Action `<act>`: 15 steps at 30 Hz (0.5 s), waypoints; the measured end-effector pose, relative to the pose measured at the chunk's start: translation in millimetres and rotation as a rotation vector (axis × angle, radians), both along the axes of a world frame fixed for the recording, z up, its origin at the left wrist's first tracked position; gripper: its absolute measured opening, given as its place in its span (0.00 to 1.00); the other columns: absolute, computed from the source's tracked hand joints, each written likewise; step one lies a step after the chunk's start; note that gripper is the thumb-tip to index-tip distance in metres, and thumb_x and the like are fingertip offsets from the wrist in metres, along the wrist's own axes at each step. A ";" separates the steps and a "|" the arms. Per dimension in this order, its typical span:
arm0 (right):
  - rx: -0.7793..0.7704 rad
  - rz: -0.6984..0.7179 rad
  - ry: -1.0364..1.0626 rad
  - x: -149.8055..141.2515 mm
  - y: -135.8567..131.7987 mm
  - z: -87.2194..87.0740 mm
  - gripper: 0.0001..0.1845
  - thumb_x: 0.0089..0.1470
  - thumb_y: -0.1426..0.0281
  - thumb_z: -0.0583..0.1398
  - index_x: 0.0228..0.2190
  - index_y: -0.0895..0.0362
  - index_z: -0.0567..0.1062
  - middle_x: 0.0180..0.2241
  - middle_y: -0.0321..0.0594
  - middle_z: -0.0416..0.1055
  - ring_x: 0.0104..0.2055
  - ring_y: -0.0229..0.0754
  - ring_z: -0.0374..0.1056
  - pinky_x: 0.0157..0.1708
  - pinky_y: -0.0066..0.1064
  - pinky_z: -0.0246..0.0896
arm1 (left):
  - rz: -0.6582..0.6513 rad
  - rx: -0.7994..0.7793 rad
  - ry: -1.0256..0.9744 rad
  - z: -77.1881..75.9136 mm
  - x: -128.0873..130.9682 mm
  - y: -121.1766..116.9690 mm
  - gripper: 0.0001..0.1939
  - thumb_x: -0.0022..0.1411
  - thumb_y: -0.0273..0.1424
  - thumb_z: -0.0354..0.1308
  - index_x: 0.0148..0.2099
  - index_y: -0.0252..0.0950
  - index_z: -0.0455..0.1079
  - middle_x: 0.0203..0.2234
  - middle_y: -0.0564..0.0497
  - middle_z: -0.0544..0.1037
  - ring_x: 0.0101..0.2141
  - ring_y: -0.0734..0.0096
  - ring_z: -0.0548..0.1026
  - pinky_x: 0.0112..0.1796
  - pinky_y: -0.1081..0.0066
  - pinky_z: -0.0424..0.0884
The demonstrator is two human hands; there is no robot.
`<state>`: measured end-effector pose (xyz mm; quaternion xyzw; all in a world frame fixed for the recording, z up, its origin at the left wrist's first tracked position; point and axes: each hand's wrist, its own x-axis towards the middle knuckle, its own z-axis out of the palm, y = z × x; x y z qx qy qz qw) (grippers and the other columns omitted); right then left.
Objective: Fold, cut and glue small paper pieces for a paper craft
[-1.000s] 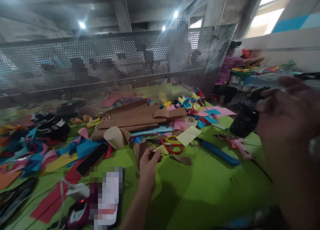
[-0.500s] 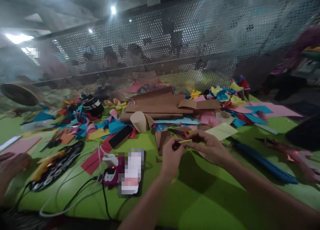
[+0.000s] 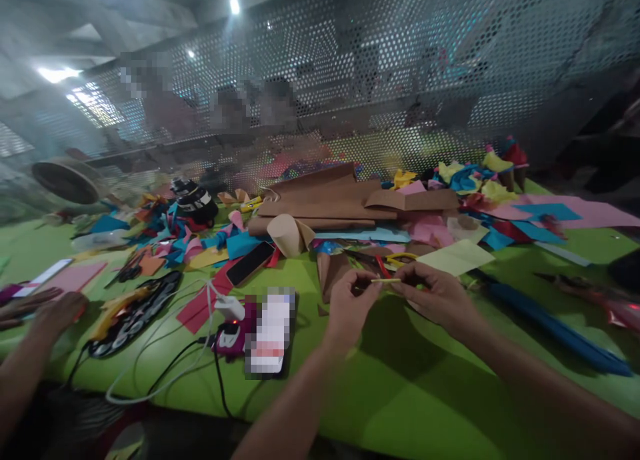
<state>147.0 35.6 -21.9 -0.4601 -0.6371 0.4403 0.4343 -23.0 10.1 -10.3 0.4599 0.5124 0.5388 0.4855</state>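
My left hand (image 3: 349,307) and my right hand (image 3: 434,293) face each other over the green table (image 3: 370,407). Between their fingertips runs a small, thin yellow paper strip (image 3: 386,281), pinched at either end. Just beyond the fingers lie yellow-handled scissors (image 3: 400,259), partly hidden by my right hand. A brown paper cone (image 3: 330,273) rests behind my left hand, beside a standing tan paper cone (image 3: 285,235). One pale yellow sheet (image 3: 457,257) lies beyond my right hand.
A phone (image 3: 273,333) and a purple power adapter (image 3: 237,337) with cables sit to the left. Farther left, another person's hands (image 3: 60,313) rest near pink paper. Brown paper sheets (image 3: 325,200) and colored scraps line the back. A long blue object (image 3: 555,327) lies right.
The view has shifted, so the table things appear farther right. My hands still pinch the yellow strip, which now looks thinner and more level. The other person's hands show more fully.
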 end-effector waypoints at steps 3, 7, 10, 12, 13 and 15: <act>-0.033 0.017 0.008 -2.9 -3.9 7.0 0.20 0.50 0.51 0.66 0.31 0.55 0.77 0.26 0.38 0.73 0.29 0.41 0.67 0.28 0.30 0.62 | -0.008 -0.003 0.008 1.0 0.6 -0.4 0.05 0.53 0.31 0.64 0.33 0.35 0.74 0.25 0.53 0.76 0.28 0.74 0.70 0.32 0.73 0.67; -0.017 0.024 0.037 -5.8 -7.4 13.3 0.19 0.49 0.51 0.65 0.28 0.55 0.76 0.26 0.38 0.72 0.28 0.41 0.67 0.28 0.31 0.62 | -0.010 0.005 0.053 1.7 2.3 -1.6 0.04 0.53 0.29 0.64 0.32 0.35 0.74 0.27 0.52 0.77 0.29 0.73 0.71 0.33 0.73 0.67; 0.012 0.016 0.032 -5.7 -8.2 12.6 0.16 0.50 0.55 0.65 0.27 0.55 0.76 0.25 0.37 0.72 0.29 0.41 0.67 0.29 0.31 0.61 | -0.021 0.008 0.074 1.1 2.8 -2.3 0.04 0.52 0.30 0.64 0.32 0.35 0.74 0.27 0.51 0.78 0.29 0.72 0.72 0.34 0.72 0.67; 0.022 0.013 0.028 -5.5 -8.6 11.7 0.13 0.51 0.57 0.65 0.27 0.55 0.76 0.26 0.37 0.72 0.29 0.41 0.67 0.30 0.31 0.60 | -0.028 0.015 0.084 0.9 2.7 -2.7 0.04 0.52 0.30 0.64 0.32 0.35 0.74 0.27 0.51 0.78 0.29 0.72 0.72 0.34 0.72 0.67; 0.024 0.012 0.027 -5.5 -8.9 11.6 0.12 0.51 0.58 0.65 0.27 0.55 0.76 0.26 0.36 0.72 0.29 0.41 0.66 0.30 0.32 0.60 | -0.030 0.022 0.087 1.2 2.6 -2.9 0.05 0.52 0.31 0.64 0.32 0.35 0.74 0.27 0.51 0.78 0.29 0.72 0.72 0.34 0.72 0.68; 0.022 0.012 0.029 -6.1 -9.5 12.3 0.12 0.51 0.59 0.65 0.27 0.55 0.76 0.26 0.37 0.72 0.29 0.41 0.66 0.30 0.32 0.60 | -0.033 0.031 0.092 2.2 2.4 -3.3 0.04 0.53 0.30 0.63 0.32 0.35 0.74 0.27 0.51 0.78 0.29 0.72 0.72 0.34 0.72 0.68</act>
